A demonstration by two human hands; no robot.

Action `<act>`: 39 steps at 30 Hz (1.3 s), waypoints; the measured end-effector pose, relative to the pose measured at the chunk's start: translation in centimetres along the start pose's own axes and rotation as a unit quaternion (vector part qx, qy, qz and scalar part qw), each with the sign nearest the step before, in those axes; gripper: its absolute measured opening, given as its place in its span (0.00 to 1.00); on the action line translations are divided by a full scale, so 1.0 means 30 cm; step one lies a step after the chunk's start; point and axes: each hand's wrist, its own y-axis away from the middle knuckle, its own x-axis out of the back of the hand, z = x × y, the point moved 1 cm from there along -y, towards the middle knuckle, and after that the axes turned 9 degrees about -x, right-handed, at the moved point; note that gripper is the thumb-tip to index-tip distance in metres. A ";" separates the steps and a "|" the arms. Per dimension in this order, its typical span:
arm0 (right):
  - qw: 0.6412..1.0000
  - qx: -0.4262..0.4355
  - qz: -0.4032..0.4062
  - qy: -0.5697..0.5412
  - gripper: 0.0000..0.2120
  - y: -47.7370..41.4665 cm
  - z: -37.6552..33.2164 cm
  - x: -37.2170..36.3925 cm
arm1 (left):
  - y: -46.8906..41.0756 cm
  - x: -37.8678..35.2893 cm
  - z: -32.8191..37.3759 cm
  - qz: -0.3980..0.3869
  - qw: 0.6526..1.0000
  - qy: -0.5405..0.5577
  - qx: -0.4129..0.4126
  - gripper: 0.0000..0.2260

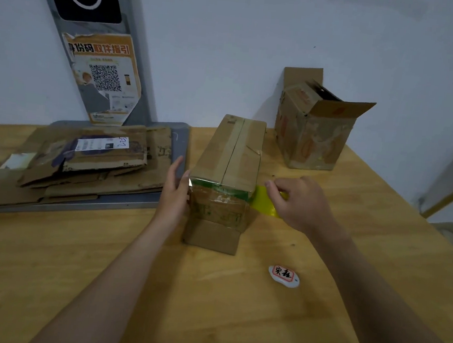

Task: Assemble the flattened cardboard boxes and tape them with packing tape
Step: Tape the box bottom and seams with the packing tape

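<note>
Far left: a stack of flattened boxes (82, 163) is lying on a grey board (178, 142) at the back of the tabletop (99, 269), well apart from the work. Judged as stock waiting to be assembled.

Centre-left: the left hand (175, 191) is pressing flat against the left side of the assembled box (228, 171), fingers straight and together, thumb at the near top corner. Probable reason: it is bracing the box so that a pull on the tape does not slide it to the right.

Centre: the assembled box is lying lengthwise on the tabletop, top seam already covered by a clear strip. A band of tape is running across the upper part of its near end face.

Centre-right: the yellow packing tape (265, 202) is stretching from the box's near right corner out to the right hand (297, 203), which is pinching it between thumb and fingertips. Tension looks intended to lay the strip flat round the corner. Cannot tell whether the roll is under the palm.

Near right: a white tag (284, 276) is lying on the tabletop, not involved.

Back right: an open box (315, 130) is standing upright by the wall, top flaps up, parked out of the way.
</note>
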 end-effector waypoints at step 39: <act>0.994 0.011 -0.110 -0.019 0.25 0.168 -0.158 0.137 | 0.253 -0.007 0.292 -0.184 0.824 -0.508 -0.169 0.27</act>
